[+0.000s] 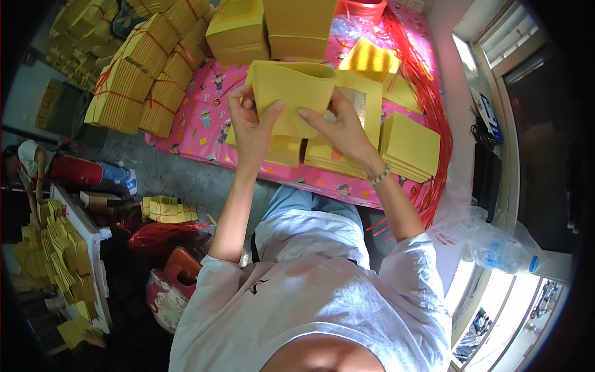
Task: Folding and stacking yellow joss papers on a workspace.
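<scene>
A yellow paper bag (291, 90) is raised above the table, its top edge bowed open in a loop. My left hand (253, 121) grips its left side, thumb on the near face and fingers behind. At the right side my right hand (341, 127), with a beaded bracelet on the wrist, pinches it the same way. Beneath and behind the bag lie stacks of yellow paper pieces (282, 152), partly hidden by it. Another yellow stack (410, 146) sits right of my right hand.
The table has a pink patterned cover (207, 124). Red cords (434, 124) hang along its right edge, near a red tub (365, 9). Tied yellow bundles (127, 93) are piled at left. People work at a side table (93, 260) at far left. A plastic bag (496, 245) lies at right.
</scene>
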{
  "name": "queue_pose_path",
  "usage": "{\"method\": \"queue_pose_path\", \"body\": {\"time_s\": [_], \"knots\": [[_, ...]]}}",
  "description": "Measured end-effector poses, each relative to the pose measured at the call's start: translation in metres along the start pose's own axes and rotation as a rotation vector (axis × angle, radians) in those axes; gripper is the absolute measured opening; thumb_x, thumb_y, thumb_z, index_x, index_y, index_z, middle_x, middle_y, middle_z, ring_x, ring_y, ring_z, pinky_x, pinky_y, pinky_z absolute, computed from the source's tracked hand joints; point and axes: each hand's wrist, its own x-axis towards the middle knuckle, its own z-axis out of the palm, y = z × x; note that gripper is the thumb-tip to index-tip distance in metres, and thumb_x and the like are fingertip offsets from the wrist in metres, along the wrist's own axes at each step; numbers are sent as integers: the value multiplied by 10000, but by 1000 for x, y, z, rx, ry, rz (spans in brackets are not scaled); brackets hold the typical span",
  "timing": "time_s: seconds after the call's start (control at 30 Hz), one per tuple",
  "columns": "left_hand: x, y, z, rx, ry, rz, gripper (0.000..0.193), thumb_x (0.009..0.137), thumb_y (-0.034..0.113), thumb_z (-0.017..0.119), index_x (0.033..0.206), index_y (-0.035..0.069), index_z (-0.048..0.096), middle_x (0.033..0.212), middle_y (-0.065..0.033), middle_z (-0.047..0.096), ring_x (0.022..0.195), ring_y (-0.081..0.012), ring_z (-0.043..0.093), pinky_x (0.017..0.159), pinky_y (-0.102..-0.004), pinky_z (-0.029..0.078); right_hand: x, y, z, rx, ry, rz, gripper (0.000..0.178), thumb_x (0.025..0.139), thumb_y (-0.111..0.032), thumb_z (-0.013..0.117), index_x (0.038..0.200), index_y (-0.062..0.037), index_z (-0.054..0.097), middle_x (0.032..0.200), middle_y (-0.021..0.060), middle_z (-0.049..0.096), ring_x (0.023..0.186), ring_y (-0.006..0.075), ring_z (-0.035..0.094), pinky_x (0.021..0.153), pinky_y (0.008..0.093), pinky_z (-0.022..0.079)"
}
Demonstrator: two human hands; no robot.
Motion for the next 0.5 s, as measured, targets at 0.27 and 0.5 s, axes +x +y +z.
{"method": "queue_pose_path", "body": {"time_s": [0.27, 0.5], "knots": [[-1, -26, -40, 67, -84, -60, 330, 893, -10, 546, 1213, -1, 463, 1149, -70, 551, 1062, -120, 529, 904, -265, 434, 21, 24, 24, -89, -157, 18, 482, 853, -202, 660, 1239, 15, 469, 1105, 159, 617, 1036, 231, 590, 900, 330, 445], [16, -17, -28, 94, -174, -189, 347, 890, 9, 559, 1225, -10, 468, 1122, -78, 587, 1040, -131, 551, 894, -266, 440, 22, 23, 11, 75, -55, 127, 457, 870, -175, 658, 1239, 14, 465, 1095, 107, 617, 991, 156, 595, 849, 300, 485]]}}
